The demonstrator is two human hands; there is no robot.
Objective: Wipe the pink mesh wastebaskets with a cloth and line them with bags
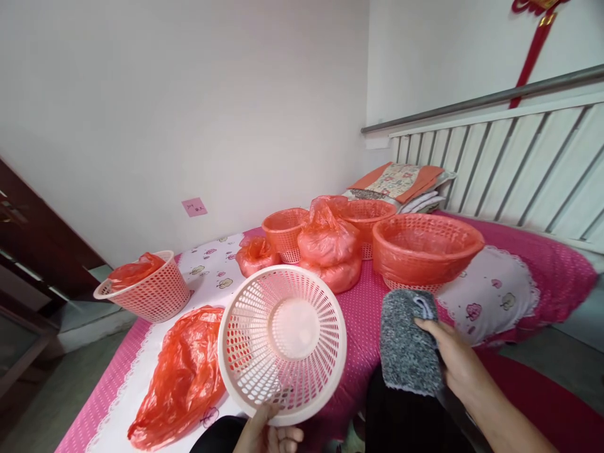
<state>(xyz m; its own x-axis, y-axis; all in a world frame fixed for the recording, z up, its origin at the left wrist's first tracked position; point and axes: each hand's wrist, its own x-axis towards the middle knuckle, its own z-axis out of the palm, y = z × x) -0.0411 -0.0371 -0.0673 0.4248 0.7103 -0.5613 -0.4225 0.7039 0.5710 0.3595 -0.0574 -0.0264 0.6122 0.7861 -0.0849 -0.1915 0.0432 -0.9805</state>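
Head view: pale pink basket (pixel 295 327) is clamped at its near rim by the left fingers (pixel 287 433), bowl tilted open just beyond them. Grey cloth (pixel 408 343) is pinched along its right edge by the right fingers (pixel 428 326), mostly hidden behind it. Red bag (pixel 189 365) is left crumpled to the left of the left fingers. Basket judged light, smooth, fairly stiff; best gripped by rim, slotted wall may flex. Cloth judged soft, grippy; best taken by an edge.
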